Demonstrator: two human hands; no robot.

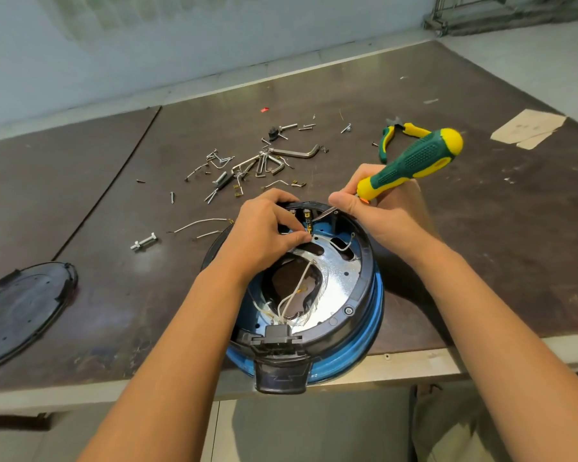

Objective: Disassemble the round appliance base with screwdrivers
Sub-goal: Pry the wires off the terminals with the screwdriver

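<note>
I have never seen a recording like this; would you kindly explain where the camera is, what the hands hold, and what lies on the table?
No robot here: one camera worn on a person's head looks down at their bare arms. The left hand pinches a wire inside the opened round appliance base, which sits at the near edge of the table. The right hand grips a green-and-yellow screwdriver, its tip at the base's far rim. Beyond lie hex keys, pliers, loose screws and wire bits; a bolt and a black round cover lie to the left.
</note>
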